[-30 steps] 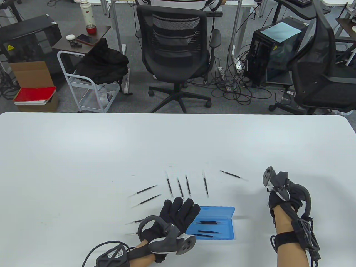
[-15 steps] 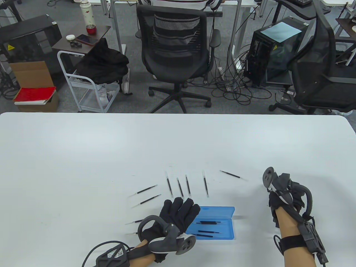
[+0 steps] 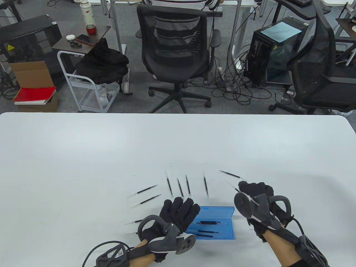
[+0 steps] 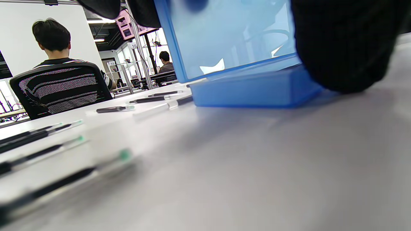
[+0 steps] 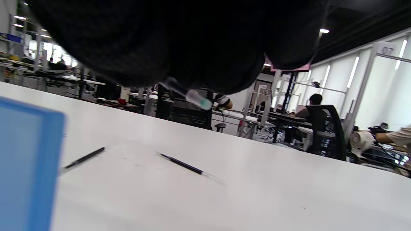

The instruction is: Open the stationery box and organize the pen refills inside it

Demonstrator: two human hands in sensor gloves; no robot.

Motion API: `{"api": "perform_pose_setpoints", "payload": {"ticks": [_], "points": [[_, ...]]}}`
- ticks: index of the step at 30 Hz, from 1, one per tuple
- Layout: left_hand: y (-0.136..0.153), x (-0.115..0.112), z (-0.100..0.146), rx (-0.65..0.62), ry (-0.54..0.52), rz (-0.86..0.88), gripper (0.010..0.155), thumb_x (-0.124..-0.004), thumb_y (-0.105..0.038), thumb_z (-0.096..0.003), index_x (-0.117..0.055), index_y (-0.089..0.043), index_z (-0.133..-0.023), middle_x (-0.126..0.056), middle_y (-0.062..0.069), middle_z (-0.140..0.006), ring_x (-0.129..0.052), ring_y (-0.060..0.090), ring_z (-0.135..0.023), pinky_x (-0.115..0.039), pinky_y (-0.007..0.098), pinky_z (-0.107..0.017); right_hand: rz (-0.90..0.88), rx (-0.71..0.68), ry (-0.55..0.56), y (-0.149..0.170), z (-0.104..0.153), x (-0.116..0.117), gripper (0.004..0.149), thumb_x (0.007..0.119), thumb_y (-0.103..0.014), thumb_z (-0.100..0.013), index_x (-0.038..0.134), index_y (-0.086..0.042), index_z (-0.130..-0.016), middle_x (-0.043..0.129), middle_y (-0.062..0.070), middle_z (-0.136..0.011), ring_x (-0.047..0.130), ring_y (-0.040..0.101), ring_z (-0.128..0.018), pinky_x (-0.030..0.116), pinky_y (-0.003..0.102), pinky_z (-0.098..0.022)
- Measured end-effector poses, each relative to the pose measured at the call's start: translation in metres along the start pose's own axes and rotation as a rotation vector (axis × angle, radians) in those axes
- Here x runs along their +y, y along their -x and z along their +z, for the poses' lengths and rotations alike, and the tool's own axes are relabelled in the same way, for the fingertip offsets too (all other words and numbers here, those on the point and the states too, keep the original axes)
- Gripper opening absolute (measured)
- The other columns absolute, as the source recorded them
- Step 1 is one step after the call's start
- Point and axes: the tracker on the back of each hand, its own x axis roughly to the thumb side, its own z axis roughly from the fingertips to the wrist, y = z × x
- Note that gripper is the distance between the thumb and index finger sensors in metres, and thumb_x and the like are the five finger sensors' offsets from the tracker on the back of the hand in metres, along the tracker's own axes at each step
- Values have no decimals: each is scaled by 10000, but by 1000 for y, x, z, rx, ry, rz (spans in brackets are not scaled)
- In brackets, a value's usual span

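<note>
Your left hand [image 3: 178, 215] lies with straight fingers on the left end of the open blue stationery box [image 3: 214, 224], hiding that end; the box sits on the white tabletop [image 3: 83, 155] near its front edge, with three pen refills [image 3: 208, 222] showing inside. Your right hand [image 3: 254, 192] hangs just right of the box, fingers curled round a held refill [image 5: 188, 93], most of it buried in the glove. The loose refills [image 3: 180, 187] lie beyond the box; those in the left wrist view are blurred.
</note>
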Motion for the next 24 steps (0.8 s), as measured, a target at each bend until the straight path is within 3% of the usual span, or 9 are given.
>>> {"api": "perform_pose_setpoints", "payload": {"ticks": [11, 24], "points": [[0, -1, -1, 3, 3, 13, 1177, -820, -652, -394, -83, -184, -1183, -159, 143, -1281, -412, 492, -1164, -464, 675, -819, 98, -331, -8, -71, 41, 9, 587, 946, -318, -386, 798, -157, -931, 1016, 38, -715, 999, 313, -650, 780, 585, -632], [0, -1, -1, 2, 4, 18, 1176, -820, -652, -394, -83, -187, -1183, -158, 142, -1281, -410, 491, -1165, -464, 675, -819, 146, -452, -91, -99, 44, 38, 588, 926, -311, -397, 776, -177, -949, 1005, 26, -740, 988, 303, -667, 774, 573, -641]]}}
